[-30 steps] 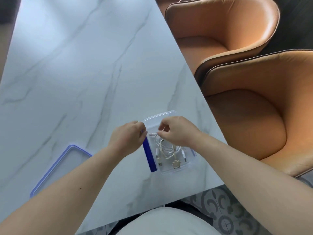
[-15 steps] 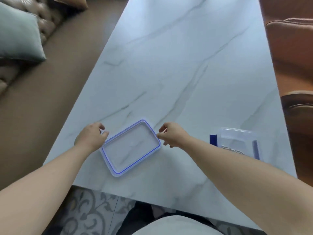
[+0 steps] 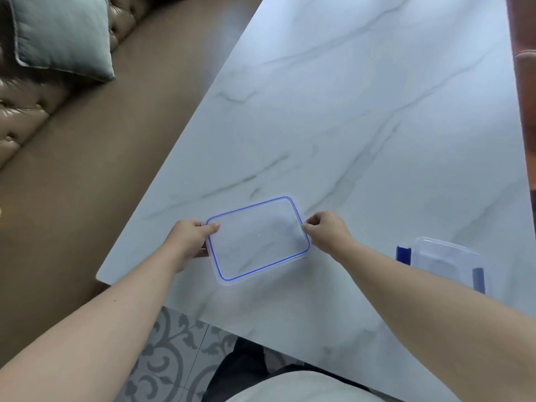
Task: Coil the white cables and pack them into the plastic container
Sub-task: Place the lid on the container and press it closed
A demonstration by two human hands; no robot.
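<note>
A clear rectangular lid with a blue seal (image 3: 258, 242) is held a little above the marble table (image 3: 362, 126). My left hand (image 3: 190, 239) pinches its left short edge, thumb on top. My right hand (image 3: 326, 232) pinches its right short edge. The clear plastic container (image 3: 446, 256) with blue side clips stands at the right, partly behind my right forearm. The white cables inside it are hidden from here.
The table's left edge and near corner lie close to my left hand. A tufted sofa with a grey cushion (image 3: 62, 36) is at the far left. An orange chair (image 3: 526, 82) borders the right edge. Patterned floor tiles show below.
My view swung left from the container to the lid. Both hands left the container, reached the lid, and now grip its two short ends and hold it slightly raised.
</note>
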